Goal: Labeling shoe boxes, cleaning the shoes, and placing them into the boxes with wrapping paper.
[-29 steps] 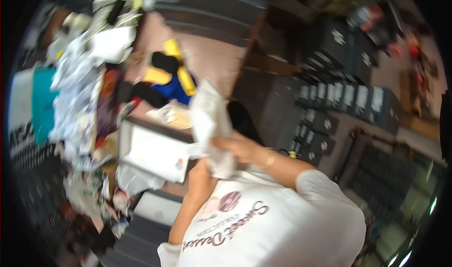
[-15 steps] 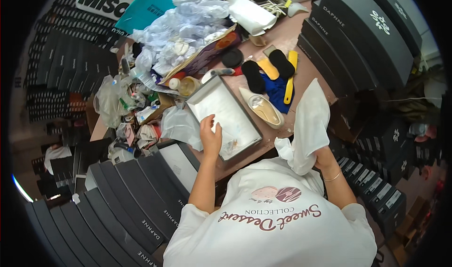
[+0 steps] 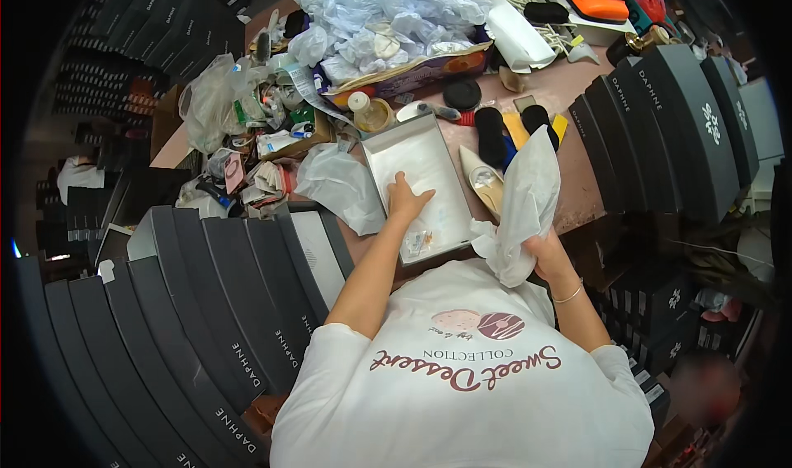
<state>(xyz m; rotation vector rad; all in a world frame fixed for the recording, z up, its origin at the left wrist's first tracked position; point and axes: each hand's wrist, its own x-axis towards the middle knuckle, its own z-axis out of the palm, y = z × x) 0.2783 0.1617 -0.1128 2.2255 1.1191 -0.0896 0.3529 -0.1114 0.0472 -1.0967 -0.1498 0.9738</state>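
Observation:
An open grey shoebox point(image 3: 450, 159) with white lining lies in front of me on the table. My left hand point(image 3: 406, 197) is inside it, fingers apart, on the white lining. A small clear sachet point(image 3: 422, 241) lies at the box's near end. My right hand point(image 3: 544, 253) grips the lower end of a white tissue-like wrap point(image 3: 528, 188), held upright to the right of the box; whether something is inside it is hidden. A cream pointed shoe point(image 3: 478, 175) lies right of the box, partly covered by the wrap.
Stacked dark shoeboxes stand left point(image 3: 214, 303) and right point(image 3: 676, 130). Beyond the box are a carton of crumpled white paper point(image 3: 396, 31), a bottle point(image 3: 371, 113), black brush-like pads point(image 3: 492, 138) and a round black lid point(image 3: 462, 95). Crumpled translucent paper point(image 3: 342, 183) lies left of the box.
My left hand has reached farther into the box, onto the lining. My right hand has brought the wrap leftward, so it now overlaps the cream shoe. The whole view has shifted.

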